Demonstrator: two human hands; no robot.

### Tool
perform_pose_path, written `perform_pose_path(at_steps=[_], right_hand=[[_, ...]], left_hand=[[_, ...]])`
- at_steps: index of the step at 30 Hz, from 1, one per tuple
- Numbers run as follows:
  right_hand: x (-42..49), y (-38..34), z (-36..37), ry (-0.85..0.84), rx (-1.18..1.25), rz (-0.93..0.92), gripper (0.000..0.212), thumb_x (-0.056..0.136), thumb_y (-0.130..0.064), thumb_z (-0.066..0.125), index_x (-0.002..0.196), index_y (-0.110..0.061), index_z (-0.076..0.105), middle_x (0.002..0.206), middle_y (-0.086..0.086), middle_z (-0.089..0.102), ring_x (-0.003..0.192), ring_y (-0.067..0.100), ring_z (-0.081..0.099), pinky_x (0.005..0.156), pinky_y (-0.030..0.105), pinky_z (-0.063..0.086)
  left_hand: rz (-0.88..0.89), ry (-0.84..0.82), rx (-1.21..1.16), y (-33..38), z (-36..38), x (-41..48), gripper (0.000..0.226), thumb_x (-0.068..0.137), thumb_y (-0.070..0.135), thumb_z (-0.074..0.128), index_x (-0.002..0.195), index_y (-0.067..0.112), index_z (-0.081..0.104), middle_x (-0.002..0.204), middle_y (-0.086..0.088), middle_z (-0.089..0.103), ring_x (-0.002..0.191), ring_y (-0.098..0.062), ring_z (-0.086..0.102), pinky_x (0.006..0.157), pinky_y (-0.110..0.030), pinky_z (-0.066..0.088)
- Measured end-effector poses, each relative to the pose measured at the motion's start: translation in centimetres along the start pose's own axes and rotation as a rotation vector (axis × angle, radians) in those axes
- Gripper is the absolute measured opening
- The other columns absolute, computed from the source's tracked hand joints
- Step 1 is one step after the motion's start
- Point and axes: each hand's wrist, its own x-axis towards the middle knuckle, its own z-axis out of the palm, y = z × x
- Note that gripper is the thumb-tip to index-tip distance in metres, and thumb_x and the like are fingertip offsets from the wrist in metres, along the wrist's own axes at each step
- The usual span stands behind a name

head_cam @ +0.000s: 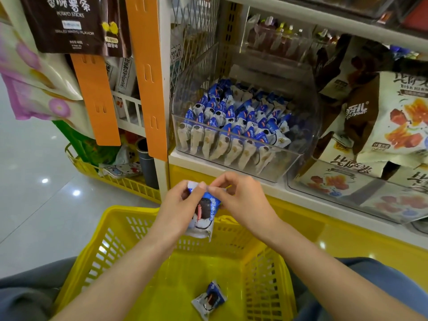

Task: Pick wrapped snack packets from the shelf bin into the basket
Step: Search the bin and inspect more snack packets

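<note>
Packet (203, 215), blue and white, hangs upright above the far rim of the yellow basket (111, 237). Left hand (183, 205) grips its upper left side and right hand (240, 200) pinches its top edge. Second packet (209, 300) lies on the basket floor, near side. Farther off, a clear bin (291, 165) on the shelf (199, 162) holds rows of like packets (231, 126).

A single head-worn camera looks down, close, over the basket (196, 269) toward the shelf bin (289, 163).
</note>
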Motion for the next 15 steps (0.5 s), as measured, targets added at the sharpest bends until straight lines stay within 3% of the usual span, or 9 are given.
perform_pose_path(at_steps=[2, 5, 8, 10, 13, 15], right_hand=[[0.4, 0.0, -0.6, 0.088, 0.137, 0.104, 0.021, 0.087, -0.015, 0.061, 0.072, -0.027, 0.055, 0.078, -0.001, 0.063, 0.072, 0.017, 0.066, 0.061, 0.028, 0.057], [1.1, -0.2, -1.7, 0.200, 0.413, 0.292, 0.014, 0.092, -0.009, 0.053, 0.078, -0.014, 0.052, 0.089, 0.012, 0.062, 0.074, 0.019, 0.065, 0.056, 0.025, 0.058], [0.9, -0.3, -2.2, 0.092, 0.647, 0.393, 0.007, 0.094, -0.007, 0.049, 0.087, -0.006, 0.053, 0.091, 0.015, 0.063, 0.073, 0.014, 0.064, 0.058, 0.019, 0.057], [0.3, -0.4, -2.1, -0.056, 0.610, 0.413, 0.008, 0.093, -0.005, 0.051, 0.100, -0.004, 0.054, 0.090, 0.013, 0.064, 0.074, 0.011, 0.063, 0.059, 0.016, 0.055], [-0.2, -0.4, -1.6, -0.250, 0.458, 0.409, 0.028, 0.089, 0.000, 0.054, 0.117, 0.000, 0.048, 0.090, 0.017, 0.064, 0.068, 0.011, 0.059, 0.057, 0.014, 0.052], [-0.3, -0.3, -1.2, -0.325, 0.288, 0.377, 0.041, 0.086, -0.002, 0.061, 0.123, -0.001, 0.044, 0.104, 0.022, 0.064, 0.077, 0.016, 0.061, 0.069, 0.021, 0.053]], left_hand=[[-0.023, -0.005, -0.007, 0.4, -0.1, 0.0, 0.022, 0.087, 0.028, 0.060, 0.096, 0.009, 0.059, 0.085, -0.002, 0.067, 0.067, -0.005, 0.064, 0.054, -0.014, 0.049], [-0.036, -0.016, -0.059, 0.8, -0.4, -0.3, 0.021, 0.082, 0.018, 0.067, 0.101, 0.013, 0.059, 0.089, -0.005, 0.069, 0.068, -0.006, 0.067, 0.059, -0.019, 0.055], [0.020, 0.067, -0.082, 0.9, -1.0, -0.4, 0.011, 0.084, 0.016, 0.064, 0.095, 0.013, 0.064, 0.087, -0.003, 0.071, 0.074, -0.009, 0.068, 0.064, -0.017, 0.054], [0.038, 0.157, -0.081, 1.0, -1.5, -0.1, 0.004, 0.086, 0.019, 0.062, 0.088, 0.017, 0.066, 0.087, -0.002, 0.071, 0.076, -0.012, 0.068, 0.068, -0.021, 0.054], [0.125, 0.247, 0.022, 1.0, -2.2, 0.6, 0.013, 0.089, 0.016, 0.057, 0.079, 0.022, 0.062, 0.082, -0.002, 0.068, 0.075, -0.014, 0.064, 0.069, -0.029, 0.052], [0.230, 0.247, 0.146, 1.1, -2.3, 0.7, 0.017, 0.090, 0.014, 0.056, 0.076, 0.024, 0.058, 0.077, 0.000, 0.066, 0.070, -0.010, 0.061, 0.066, -0.029, 0.050]])
